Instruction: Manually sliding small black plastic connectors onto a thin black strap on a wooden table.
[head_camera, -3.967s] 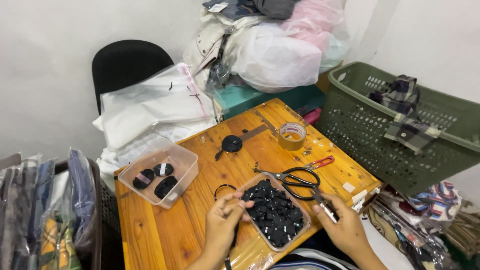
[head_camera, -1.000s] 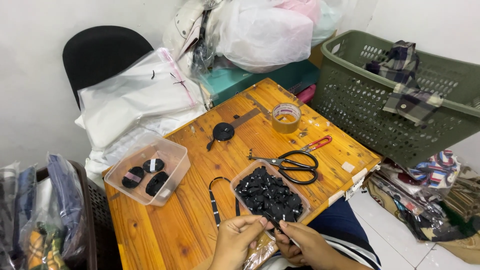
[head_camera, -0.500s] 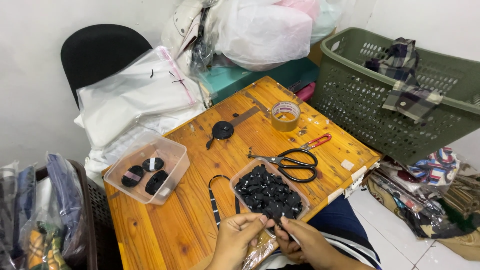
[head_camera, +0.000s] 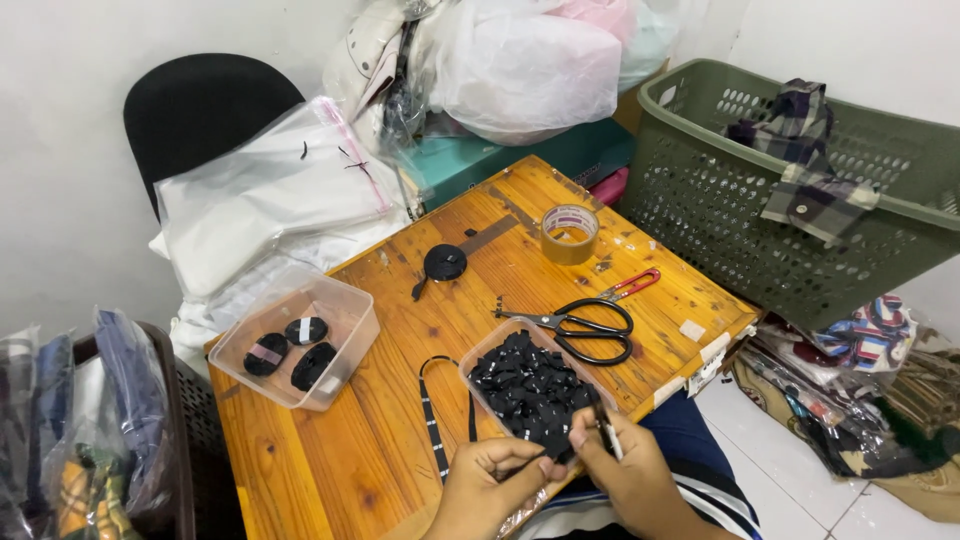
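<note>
Your left hand (head_camera: 495, 478) pinches the black strap (head_camera: 432, 420) at the desk's (head_camera: 330, 460) near edge, your right hand (head_camera: 625, 472) grips a small snipper (head_camera: 603, 425) beside the tray (head_camera: 530, 388) — seemingly mid-trim, so line blade to strap.

My orange-brown wooden desk (head_camera: 400, 450) carries black fabric pieces (head_camera: 530, 392) in a clear tray (head_camera: 478, 362), black-handled scissors (head_camera: 585, 328), tan tape roll (head_camera: 569, 233); beside it an olive-green basket (head_camera: 740, 210) holds a plaid shirt (head_camera: 805, 160).
</note>
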